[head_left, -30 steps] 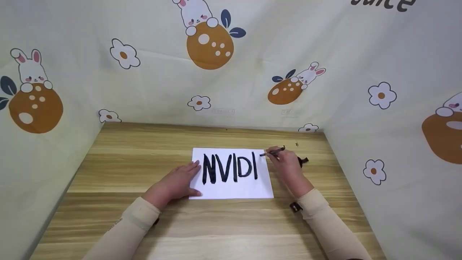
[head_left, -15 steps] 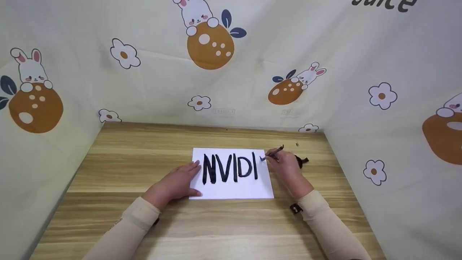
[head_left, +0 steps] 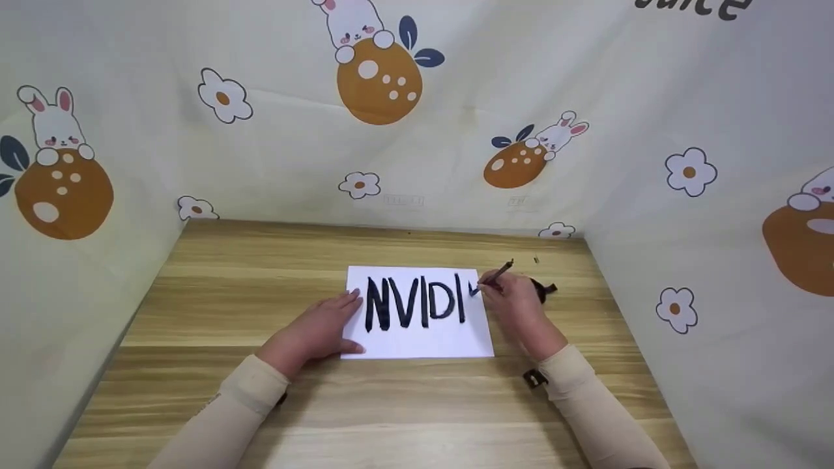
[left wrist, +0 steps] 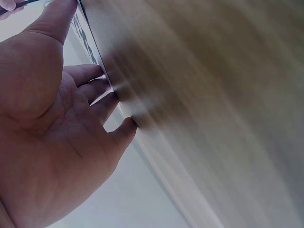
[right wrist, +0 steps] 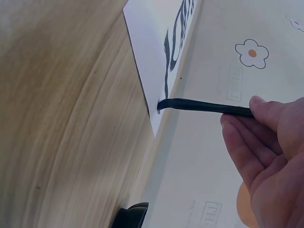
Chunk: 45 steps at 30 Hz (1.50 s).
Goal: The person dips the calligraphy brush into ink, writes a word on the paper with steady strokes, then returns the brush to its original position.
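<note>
A white sheet of paper (head_left: pixel 417 345) lies on the wooden table, with thick black letters (head_left: pixel 417 303) reading NVIDI painted across it. My left hand (head_left: pixel 316 332) rests on the sheet's left edge, fingers spread; the left wrist view shows the left fingertips (left wrist: pixel 126 128) against table and paper. Between thumb and fingers, my right hand (head_left: pixel 518 306) pinches a slim dark paintbrush (right wrist: pixel 199 105). In the right wrist view its bent tip touches the paper near the right edge. A short fresh stroke (head_left: pixel 473 290) shows right of the last letter.
Just behind the right hand is a small black dish with a handle (head_left: pixel 552 289), partly hidden by that hand. A tiny dark mark (head_left: pixel 536 260) lies on the table beyond it. Printed cloth walls (head_left: pixel 293 150) enclose the table at the back and both sides.
The brush tip has moved down a little from near the paper's top right, leaving a short dark stroke behind it. The left hand and paper have stayed put.
</note>
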{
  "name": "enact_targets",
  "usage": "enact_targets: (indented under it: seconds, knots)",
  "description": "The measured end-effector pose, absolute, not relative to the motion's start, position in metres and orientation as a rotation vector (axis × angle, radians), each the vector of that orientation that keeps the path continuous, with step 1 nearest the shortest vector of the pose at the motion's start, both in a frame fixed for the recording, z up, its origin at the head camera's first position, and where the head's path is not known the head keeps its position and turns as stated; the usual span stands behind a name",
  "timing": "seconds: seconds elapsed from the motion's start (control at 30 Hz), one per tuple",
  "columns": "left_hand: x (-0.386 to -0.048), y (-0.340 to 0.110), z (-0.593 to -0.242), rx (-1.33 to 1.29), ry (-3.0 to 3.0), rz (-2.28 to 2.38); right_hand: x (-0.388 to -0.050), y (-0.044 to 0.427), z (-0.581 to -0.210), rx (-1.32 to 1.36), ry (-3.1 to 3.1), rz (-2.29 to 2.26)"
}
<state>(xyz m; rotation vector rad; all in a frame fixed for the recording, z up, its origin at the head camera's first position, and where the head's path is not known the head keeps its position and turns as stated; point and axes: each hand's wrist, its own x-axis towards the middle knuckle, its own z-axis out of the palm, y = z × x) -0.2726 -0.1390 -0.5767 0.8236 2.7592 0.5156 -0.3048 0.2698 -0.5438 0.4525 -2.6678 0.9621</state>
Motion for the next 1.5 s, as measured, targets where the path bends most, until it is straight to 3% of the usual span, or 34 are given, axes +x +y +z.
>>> enact_targets:
  seconds: [1.5]
  knots:
    - [-0.274,-0.139,-0.579,0.804,2.750,0.500,-0.278,0.273,-0.543,0.565,-2.600,0.953]
